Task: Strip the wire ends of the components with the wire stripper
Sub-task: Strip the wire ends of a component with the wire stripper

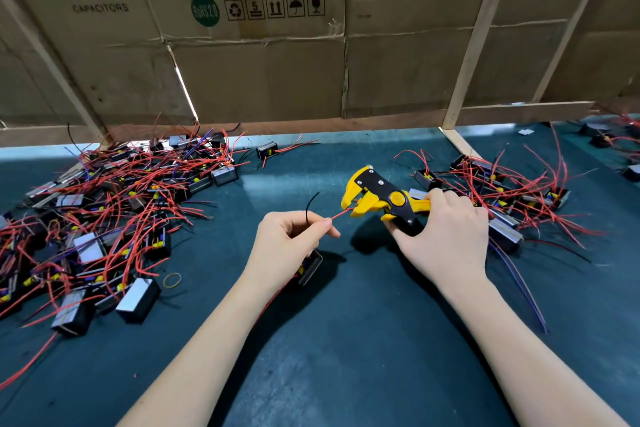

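Note:
My right hand (446, 236) grips the handles of a yellow and black wire stripper (375, 198), its jaws pointing left. My left hand (294, 239) pinches a thin red wire (341, 214) between thumb and forefinger; the wire's tip reaches into the stripper's jaws. A black wire (310, 204) curls up from the same hand. The small black component (310, 269) those wires belong to hangs under my left hand, mostly hidden by it.
A big heap of black components with red wires (104, 215) covers the left of the dark green mat (346, 340). A smaller heap (512, 194) lies right of the stripper. A yellow rubber band (172, 280) lies near the left heap. Cardboard walls (277, 73) stand behind.

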